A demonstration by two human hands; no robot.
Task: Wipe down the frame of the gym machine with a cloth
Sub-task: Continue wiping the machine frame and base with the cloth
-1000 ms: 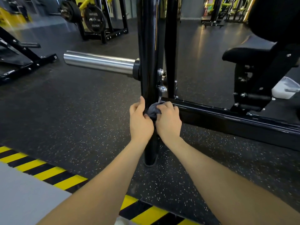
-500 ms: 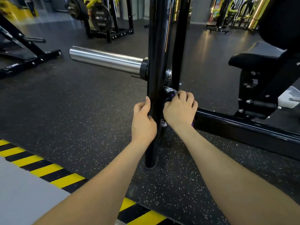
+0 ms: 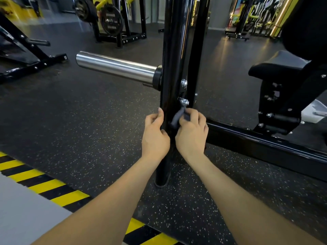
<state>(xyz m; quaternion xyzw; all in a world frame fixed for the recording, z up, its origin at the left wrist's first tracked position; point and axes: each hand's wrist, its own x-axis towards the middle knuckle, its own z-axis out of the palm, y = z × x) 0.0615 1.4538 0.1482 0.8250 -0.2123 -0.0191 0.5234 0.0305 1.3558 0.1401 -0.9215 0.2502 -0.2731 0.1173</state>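
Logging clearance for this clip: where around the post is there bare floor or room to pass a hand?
Bare floor lies between the chrome sleeve and hazard stripes. It is crowded at the black upright: left hand, right hand, grey cloth, bolts, base rail.

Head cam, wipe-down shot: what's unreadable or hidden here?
- Cloth: mostly hidden inside the right hand; its size can't be told.
- Left hand fingertips: behind the black upright post.
- Post top: cut off by the upper edge.
- Weight plate lettering: too blurred and small.
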